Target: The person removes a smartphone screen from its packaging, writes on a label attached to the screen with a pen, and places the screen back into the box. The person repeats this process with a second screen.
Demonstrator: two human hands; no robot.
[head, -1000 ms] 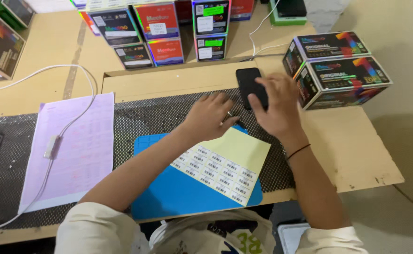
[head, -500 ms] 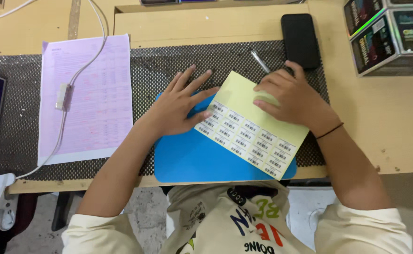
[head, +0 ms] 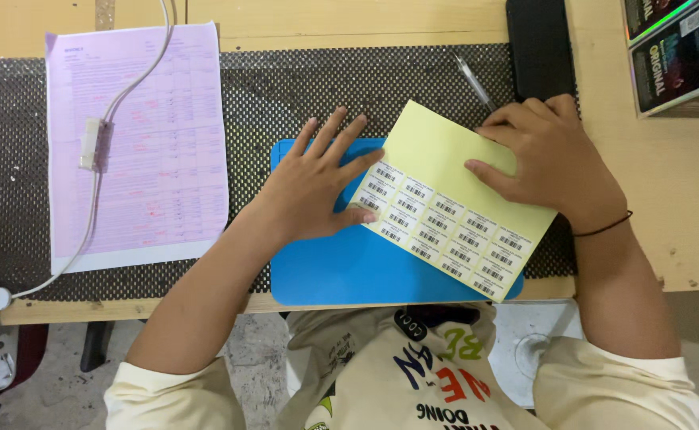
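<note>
Presently, a pale yellow label sheet (head: 453, 199) is seen at centre frame, tilted, its lower part lying over a blue mat (head: 341, 263) on the dark mesh liner (head: 286, 87). The left hand (head: 314, 187) is laid flat with fingers spread, partly on the mat, thumb and fingertips touching the sheet's left edge; nothing is gripped. The right hand (head: 548, 159) is pressed on the sheet's upper right corner, fingers curled down onto the paper, not closed around anything. Rows of small barcode stickers (head: 433, 227) are noted along the lower half of the sheet. A pen (head: 473, 80) and a black phone (head: 539, 48) lie just beyond the right hand; a pink form (head: 138, 143) with a white cable (head: 99, 143) across it occupies upper left; boxes (head: 680, 48) sit at upper right. Risk judged: with the sheet only pinned, not held, a sideways pull could skid or crease it, and the pen might be knocked by the right knuckles. Compared with half a second before, both hands are placed much the same, the sheet's angle is unchanged, and only the view has shifted slightly.
</note>
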